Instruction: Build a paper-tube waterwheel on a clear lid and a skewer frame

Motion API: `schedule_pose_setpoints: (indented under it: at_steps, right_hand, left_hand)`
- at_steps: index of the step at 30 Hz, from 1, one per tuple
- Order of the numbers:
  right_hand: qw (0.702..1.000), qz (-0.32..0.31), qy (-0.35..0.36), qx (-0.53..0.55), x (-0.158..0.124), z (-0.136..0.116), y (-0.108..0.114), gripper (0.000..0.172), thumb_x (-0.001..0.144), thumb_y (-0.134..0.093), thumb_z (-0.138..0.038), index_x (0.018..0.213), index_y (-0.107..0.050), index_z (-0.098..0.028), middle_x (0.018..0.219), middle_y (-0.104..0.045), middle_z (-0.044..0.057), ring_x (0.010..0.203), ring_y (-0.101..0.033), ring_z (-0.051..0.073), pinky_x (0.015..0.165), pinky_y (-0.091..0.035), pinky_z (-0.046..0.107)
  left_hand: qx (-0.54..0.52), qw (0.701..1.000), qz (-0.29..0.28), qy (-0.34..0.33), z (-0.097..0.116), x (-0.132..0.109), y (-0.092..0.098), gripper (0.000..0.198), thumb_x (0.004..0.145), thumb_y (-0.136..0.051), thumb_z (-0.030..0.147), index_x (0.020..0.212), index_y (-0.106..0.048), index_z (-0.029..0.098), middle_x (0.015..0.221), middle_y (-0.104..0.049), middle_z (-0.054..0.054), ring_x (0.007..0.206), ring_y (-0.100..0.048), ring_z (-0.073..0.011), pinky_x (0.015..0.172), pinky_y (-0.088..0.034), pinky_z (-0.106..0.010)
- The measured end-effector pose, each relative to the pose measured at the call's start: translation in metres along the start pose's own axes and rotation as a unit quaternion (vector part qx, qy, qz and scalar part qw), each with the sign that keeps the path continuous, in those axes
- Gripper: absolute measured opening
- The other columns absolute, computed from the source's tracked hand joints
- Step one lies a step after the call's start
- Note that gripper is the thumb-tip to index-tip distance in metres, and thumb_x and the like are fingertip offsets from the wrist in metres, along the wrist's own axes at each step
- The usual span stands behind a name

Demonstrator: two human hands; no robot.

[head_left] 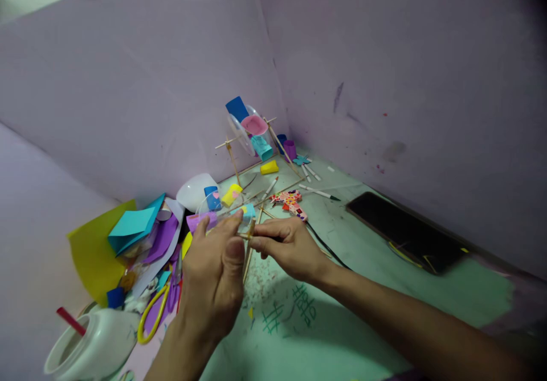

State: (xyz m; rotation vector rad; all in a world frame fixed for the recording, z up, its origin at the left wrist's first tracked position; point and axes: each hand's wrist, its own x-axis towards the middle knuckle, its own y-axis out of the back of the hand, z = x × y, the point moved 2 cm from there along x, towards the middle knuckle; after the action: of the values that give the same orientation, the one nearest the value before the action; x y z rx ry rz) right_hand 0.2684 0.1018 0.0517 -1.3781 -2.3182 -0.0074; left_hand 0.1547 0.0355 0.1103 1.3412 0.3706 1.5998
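Note:
My left hand (216, 281) and my right hand (290, 247) meet over the green table (384, 295), both pinched on thin wooden sticks (249, 244) where they cross. The sticks carry a clear plastic disc (222, 207) with small coloured paper cups, blue, yellow and purple, just behind my fingers. Further back, near the corner of the lilac walls, a similar wheel model (252, 130) of sticks, a clear disc and pink, blue and teal cups stands upright.
Left of my hands lies a heap of coloured paper sheets (128, 230) with yellow-handled scissors (154, 310). A white jar (92, 347) with a red stick stands at the lower left. A dark phone (405, 233) lies at the right. Brushes (318, 192) and a patterned paper piece (290, 200) lie behind.

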Motion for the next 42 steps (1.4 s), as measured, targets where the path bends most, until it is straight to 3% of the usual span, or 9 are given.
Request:
schedule_pose_setpoints:
  at_steps: [5, 8, 11, 14, 23, 28, 31, 35, 42]
  right_hand:
    - [0.999, -0.001, 0.025, -0.027, -0.001, -0.003, 0.000, 0.016, 0.073, -0.061, -0.018, 0.080, -0.075, -0.019, 0.057, -0.058, -0.003, 0.051, -0.048, 0.008, 0.050, -0.040, 0.020]
    - [0.998, 0.004, 0.032, -0.047, -0.001, -0.003, 0.000, 0.015, 0.074, -0.061, -0.018, 0.078, -0.075, -0.017, 0.056, -0.057, -0.002, 0.052, -0.049, 0.008, 0.052, -0.039, 0.020]
    - [0.999, 0.009, 0.031, -0.038, -0.001, -0.002, 0.000, 0.015, 0.074, -0.060, -0.016, 0.073, -0.075, -0.017, 0.056, -0.058, -0.003, 0.051, -0.048, 0.007, 0.052, -0.039, 0.019]
    - [0.999, 0.017, 0.024, -0.036, 0.000, -0.001, -0.001, 0.013, 0.072, -0.061, -0.016, 0.071, -0.074, -0.017, 0.053, -0.056, -0.003, 0.050, -0.048, 0.007, 0.051, -0.039, 0.019]
    - [0.999, 0.015, 0.021, -0.023, -0.001, -0.001, -0.001, 0.014, 0.071, -0.061, -0.018, 0.075, -0.074, -0.017, 0.058, -0.059, -0.002, 0.049, -0.048, 0.007, 0.049, -0.039, 0.020]
    - [0.999, 0.009, 0.011, -0.034, -0.002, -0.001, -0.001, 0.013, 0.072, -0.061, -0.019, 0.070, -0.074, -0.016, 0.055, -0.057, -0.002, 0.048, -0.049, 0.007, 0.049, -0.039, 0.020]
    - [0.999, 0.009, 0.005, -0.036, -0.002, -0.001, -0.001, 0.013, 0.071, -0.061, -0.018, 0.071, -0.074, -0.016, 0.056, -0.057, -0.002, 0.049, -0.050, 0.008, 0.050, -0.040, 0.021]
    - [1.000, 0.000, 0.009, -0.025, -0.002, -0.001, -0.001, 0.013, 0.071, -0.061, -0.017, 0.074, -0.074, -0.018, 0.056, -0.058, -0.002, 0.049, -0.049, 0.007, 0.050, -0.040, 0.020]
    - [0.999, 0.001, 0.025, -0.025, -0.002, -0.003, -0.001, 0.014, 0.073, -0.060, -0.018, 0.066, -0.072, -0.016, 0.056, -0.057, -0.002, 0.052, -0.051, 0.008, 0.052, -0.041, 0.020]
  left_hand:
    - [-0.254, 0.920, -0.054, 0.292, -0.014, -0.002, 0.000, 0.057, 0.087, -0.031, 0.057, 0.103, -0.067, 0.015, 0.097, -0.071, -0.009, 0.095, -0.065, -0.0254, 0.090, -0.048, -0.043]
    - [-0.227, 0.920, -0.085, 0.310, -0.014, -0.011, 0.001, 0.049, 0.085, -0.040, 0.053, 0.097, -0.068, 0.015, 0.094, -0.072, -0.008, 0.090, -0.066, -0.0243, 0.083, -0.052, -0.038]
    - [0.040, 0.988, -0.045, 0.146, -0.003, -0.020, 0.008, 0.025, 0.083, -0.052, 0.038, 0.091, -0.068, 0.022, 0.084, -0.072, -0.003, 0.077, -0.067, -0.0207, 0.066, -0.052, -0.031]
    - [0.207, 0.975, 0.027, -0.074, 0.013, -0.026, 0.013, 0.013, 0.079, -0.054, 0.018, 0.087, -0.065, 0.019, 0.080, -0.070, -0.003, 0.067, -0.065, -0.0177, 0.060, -0.050, -0.028]
    - [0.220, 0.914, 0.005, -0.340, 0.004, -0.025, 0.015, 0.025, 0.070, -0.056, -0.001, 0.091, -0.061, 0.010, 0.093, -0.068, -0.009, 0.096, -0.053, -0.0261, 0.088, -0.040, -0.042]
    - [-0.151, 0.986, -0.067, -0.033, -0.005, -0.029, 0.015, 0.012, 0.076, -0.060, 0.017, 0.088, -0.058, 0.018, 0.076, -0.059, -0.002, 0.075, -0.054, -0.0146, 0.069, -0.045, -0.027]
    - [-0.481, 0.847, -0.012, 0.227, -0.007, -0.031, 0.013, 0.023, 0.080, -0.054, 0.037, 0.090, -0.063, 0.018, 0.066, -0.050, -0.001, 0.061, -0.047, -0.0107, 0.053, -0.043, -0.021]
    - [-0.643, 0.670, 0.040, 0.367, -0.002, -0.019, 0.014, 0.019, 0.074, -0.057, 0.028, 0.082, -0.067, 0.013, 0.064, -0.047, -0.001, 0.050, -0.039, -0.0053, 0.042, -0.035, -0.015]
    - [-0.456, 0.816, -0.039, 0.353, 0.025, -0.005, 0.010, 0.026, 0.074, -0.062, 0.033, 0.093, -0.065, 0.015, 0.066, -0.058, -0.002, 0.043, -0.037, -0.0028, 0.038, -0.028, -0.014]
